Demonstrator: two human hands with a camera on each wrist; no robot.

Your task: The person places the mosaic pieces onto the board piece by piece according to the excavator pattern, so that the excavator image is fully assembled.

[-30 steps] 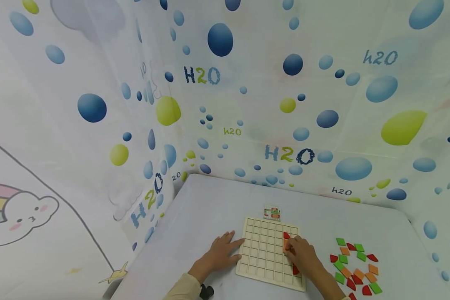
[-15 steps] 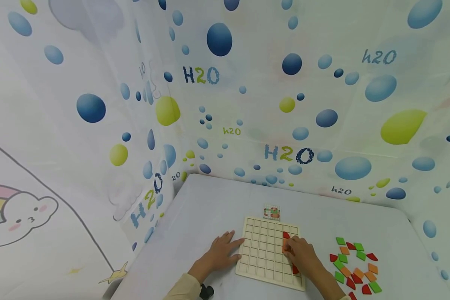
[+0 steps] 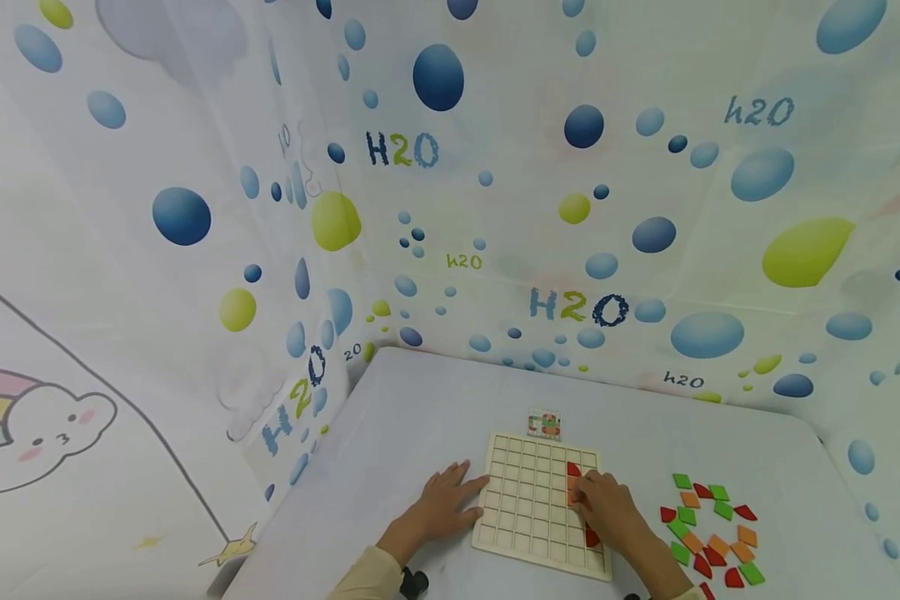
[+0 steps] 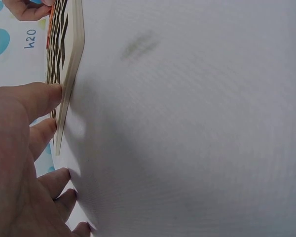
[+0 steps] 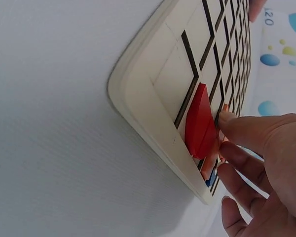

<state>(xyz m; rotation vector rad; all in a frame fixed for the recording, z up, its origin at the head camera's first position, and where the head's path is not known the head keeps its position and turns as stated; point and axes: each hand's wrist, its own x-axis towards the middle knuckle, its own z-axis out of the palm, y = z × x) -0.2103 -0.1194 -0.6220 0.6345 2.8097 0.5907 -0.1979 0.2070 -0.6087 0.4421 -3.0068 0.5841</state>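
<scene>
Low in the centre of the head view, the grid board (image 3: 534,504) lies flat on the white table (image 3: 405,433). The left hand (image 3: 441,506) rests spread on the table, fingertips (image 4: 52,94) touching the board's left edge. The right hand (image 3: 603,510) sits over the board's right columns, fingertips (image 5: 232,121) pressing an orange piece (image 3: 572,492) into a cell just beside a red piece (image 5: 200,121). Loose coloured pieces (image 3: 708,529) lie at lower right
</scene>
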